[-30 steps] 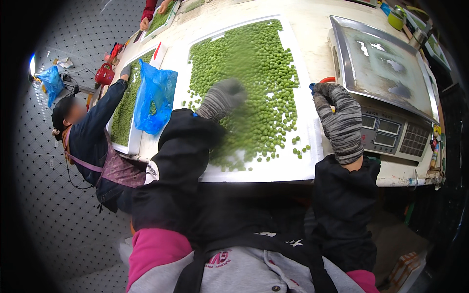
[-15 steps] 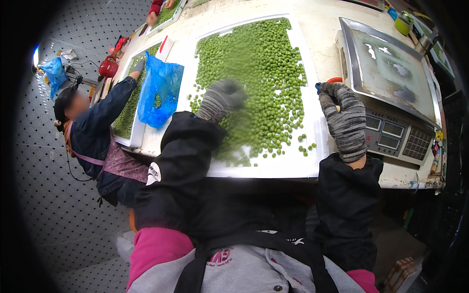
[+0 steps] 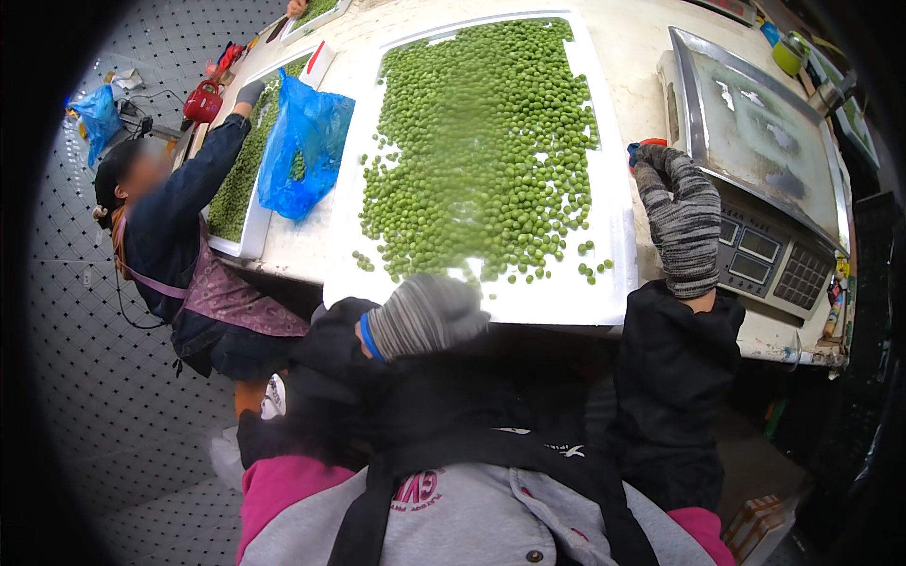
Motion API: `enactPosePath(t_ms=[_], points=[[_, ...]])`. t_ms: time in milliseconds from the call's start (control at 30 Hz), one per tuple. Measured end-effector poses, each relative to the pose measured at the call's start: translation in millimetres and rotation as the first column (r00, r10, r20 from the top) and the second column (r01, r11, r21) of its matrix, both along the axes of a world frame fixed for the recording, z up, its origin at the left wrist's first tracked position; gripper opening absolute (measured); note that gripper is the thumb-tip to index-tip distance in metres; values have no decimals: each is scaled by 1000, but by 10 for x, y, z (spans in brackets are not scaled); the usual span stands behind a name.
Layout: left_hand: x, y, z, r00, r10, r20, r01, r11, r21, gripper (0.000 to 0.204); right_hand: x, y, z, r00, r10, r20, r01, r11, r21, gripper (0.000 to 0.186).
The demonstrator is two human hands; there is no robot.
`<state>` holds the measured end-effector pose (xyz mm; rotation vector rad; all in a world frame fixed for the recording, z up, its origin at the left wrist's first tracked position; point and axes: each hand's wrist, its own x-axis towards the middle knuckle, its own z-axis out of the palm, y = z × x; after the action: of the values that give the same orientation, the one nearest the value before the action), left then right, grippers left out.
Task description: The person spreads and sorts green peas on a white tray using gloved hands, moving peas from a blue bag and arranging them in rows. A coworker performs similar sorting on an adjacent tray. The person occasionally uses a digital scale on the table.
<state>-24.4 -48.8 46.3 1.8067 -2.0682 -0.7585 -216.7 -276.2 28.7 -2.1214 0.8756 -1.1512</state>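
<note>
Green peas (image 3: 538, 160) lie spread over a white foam tray (image 3: 566, 302) on the table in front of me. My left hand (image 3: 429, 316), in a grey striped knit glove with a blue cuff edge, hovers by the tray's near edge, its fingers smeared by motion. A strip of peas down the middle of the tray is blurred too. My right hand (image 3: 678, 222), gloved alike, rests at the tray's right side by the scale (image 3: 764, 141). Its fingers curl closed at a small red and blue thing (image 3: 645, 146), whose kind I cannot make out.
Left of my tray lies a blue plastic bag (image 3: 307, 146) with some peas in it. A co-worker (image 3: 193, 226) reaches a gloved hand into another pea tray (image 3: 247, 189). Farther back, another person's hand (image 3: 296, 8) shows. A green container (image 3: 787, 55) stands beyond the scale.
My left hand has drawn back from over the peas to the tray's near edge. Peas in the middle are spread differently. My right hand stays beside the scale, still closed.
</note>
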Motion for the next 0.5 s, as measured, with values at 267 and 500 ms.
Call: enactPosePath(t_ms=[267, 500], points=[[-94, 166, 94, 997, -12, 80, 3, 994, 113, 18, -10, 39, 45, 997, 19, -73, -9, 991, 137, 22], [-20, 194, 182, 991, -53, 121, 48, 998, 44, 27, -6, 9, -17, 999, 25, -49, -20, 996, 89, 19]])
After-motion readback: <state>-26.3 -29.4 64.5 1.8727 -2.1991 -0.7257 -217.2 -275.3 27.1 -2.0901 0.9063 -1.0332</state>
